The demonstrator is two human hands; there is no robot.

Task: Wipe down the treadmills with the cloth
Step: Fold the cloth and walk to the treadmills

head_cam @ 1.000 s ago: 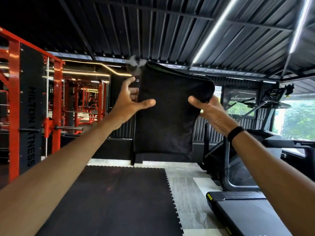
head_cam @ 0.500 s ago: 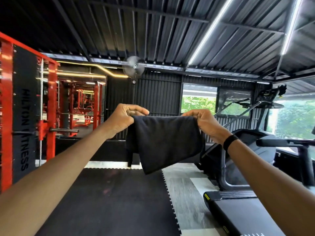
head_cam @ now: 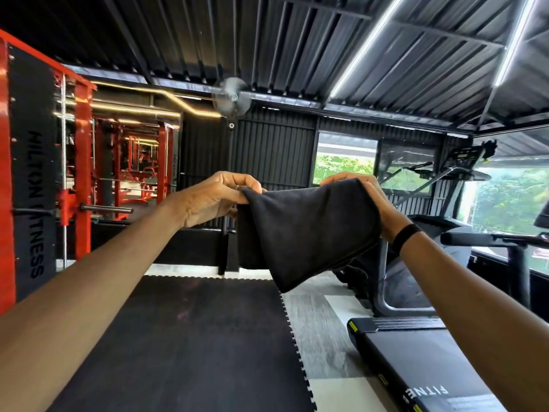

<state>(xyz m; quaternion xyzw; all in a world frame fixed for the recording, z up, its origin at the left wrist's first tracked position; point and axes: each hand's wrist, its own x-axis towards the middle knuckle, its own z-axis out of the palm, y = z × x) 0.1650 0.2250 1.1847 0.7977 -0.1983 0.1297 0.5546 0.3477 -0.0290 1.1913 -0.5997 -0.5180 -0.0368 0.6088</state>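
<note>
A black cloth (head_cam: pixel 306 230) hangs folded in mid-air in front of me, held up at arm's length. My left hand (head_cam: pixel 214 197) pinches its upper left corner between thumb and fingers. My right hand (head_cam: pixel 371 197), with a black band on the wrist, grips the upper right edge, its fingers partly covered by the fabric. The rear end of a black treadmill deck (head_cam: pixel 416 361) lies low at the right. A second treadmill (head_cam: pixel 451 233) with a raised console stands farther back on the right.
A black rubber mat (head_cam: pixel 184 346) covers the floor ahead. A red and black rack (head_cam: pixel 32 173) stands at the left. A wall fan (head_cam: pixel 233 98) hangs on the black back wall. Windows run along the right.
The cloth went from being held up high and spread flat to being folded over and lowered. Both hands closed on its top edge and drew a little nearer each other.
</note>
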